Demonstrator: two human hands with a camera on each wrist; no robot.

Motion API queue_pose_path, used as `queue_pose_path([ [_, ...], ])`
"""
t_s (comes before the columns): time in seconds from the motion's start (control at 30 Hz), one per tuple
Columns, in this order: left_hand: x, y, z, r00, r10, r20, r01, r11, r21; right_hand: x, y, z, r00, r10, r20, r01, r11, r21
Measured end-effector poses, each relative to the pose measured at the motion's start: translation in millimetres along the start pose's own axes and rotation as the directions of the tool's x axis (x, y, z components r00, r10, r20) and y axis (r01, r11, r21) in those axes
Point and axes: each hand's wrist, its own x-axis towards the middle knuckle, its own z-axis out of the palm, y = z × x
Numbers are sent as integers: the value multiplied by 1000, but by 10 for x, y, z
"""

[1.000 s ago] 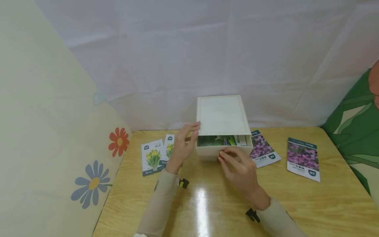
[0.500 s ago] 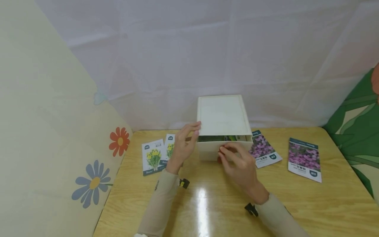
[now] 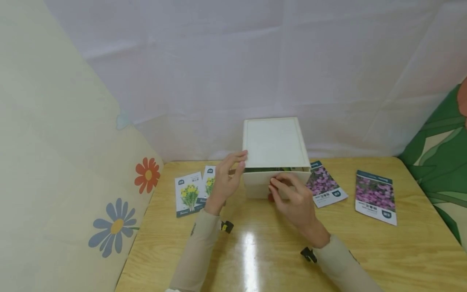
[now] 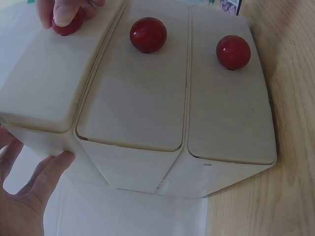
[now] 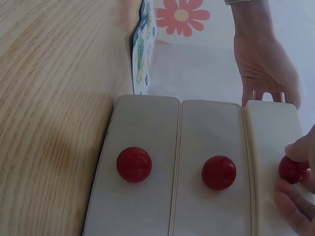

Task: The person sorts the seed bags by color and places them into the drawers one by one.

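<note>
A small white three-drawer cabinet (image 3: 275, 142) with red knobs stands at the back of the table. Its top drawer (image 3: 257, 182) juts out slightly, and a thin strip of green printed contents shows under the cabinet's top edge. My right hand (image 3: 297, 207) pinches the round red knob (image 5: 291, 170) of that drawer between thumb and fingers. Against the cabinet's left side, near the top, my left hand (image 3: 228, 182) rests its extended fingertips (image 4: 61, 160). Both lower drawers, the middle one (image 4: 133, 98) and the bottom one (image 4: 229, 113), sit flush.
Two seed packets with yellow flowers (image 3: 188, 194) overlap left of the cabinet. Purple-flower packets lie on the right, one beside the cabinet (image 3: 322, 184) and another farther out (image 3: 375, 197). A white cloth (image 3: 204, 81) hangs behind the wooden table (image 3: 255, 251).
The top drawer has slid inward, and its gap of visible contents has narrowed to a thin strip. My right hand has moved slightly forward with the knob; the left hand stays in place.
</note>
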Motion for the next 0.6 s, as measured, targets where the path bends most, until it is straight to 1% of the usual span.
queue_pose_path([
  [0.13,2,4,2,1000,-7,-4,7,1000,0,17,20,15,1000,-5,-4,5,1000,-10],
  [0.4,7,6,10,1000,3,-23,-3,1000,-12,48,36,36,999,-19,-26,19,1000,-14],
  [0.6,8,11,8,1000,9,-19,-10,1000,-13,47,45,42,1000,-15,-23,15,1000,-9],
])
